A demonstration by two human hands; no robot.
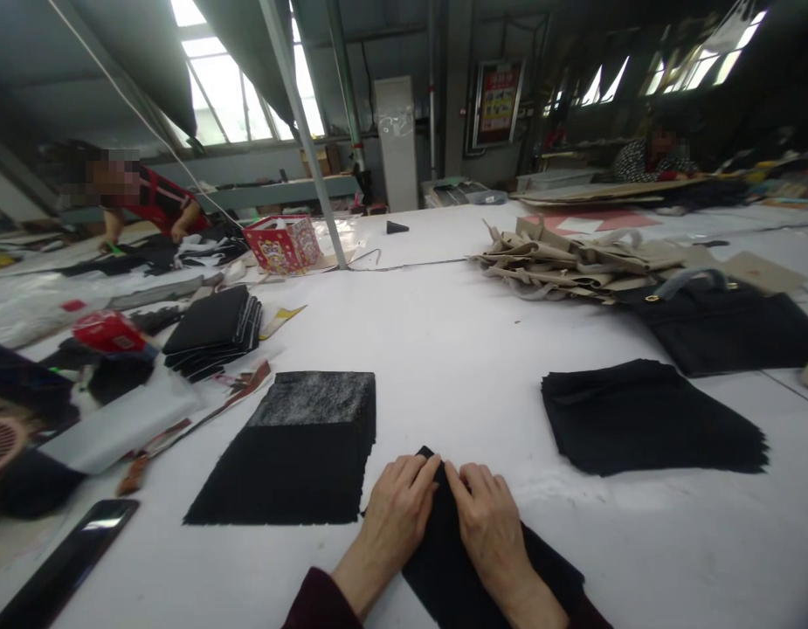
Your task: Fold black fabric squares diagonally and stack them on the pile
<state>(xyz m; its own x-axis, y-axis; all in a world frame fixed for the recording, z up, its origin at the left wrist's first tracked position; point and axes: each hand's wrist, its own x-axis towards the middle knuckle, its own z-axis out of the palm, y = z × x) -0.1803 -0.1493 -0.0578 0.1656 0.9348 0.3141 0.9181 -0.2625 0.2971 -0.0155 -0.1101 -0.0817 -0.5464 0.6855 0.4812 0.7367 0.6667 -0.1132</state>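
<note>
A black fabric piece lies on the white table in front of me, its far end narrowing to a folded edge. My left hand presses on the left side of that edge, fingers curled and thumb close to the fold. From the right, my right hand pinches the same edge with bent fingers, its wrist resting over the cloth. Both hands partly cover the fabric. To their left is a stack of black fabric pieces with a greyish band along its far side. Another black fabric stack sits to the right.
A smartphone lies at the lower left. Folded black pieces and a red packet are farther back. Beige fabric parts and a black bag occupy the right. Two people work at the far tables.
</note>
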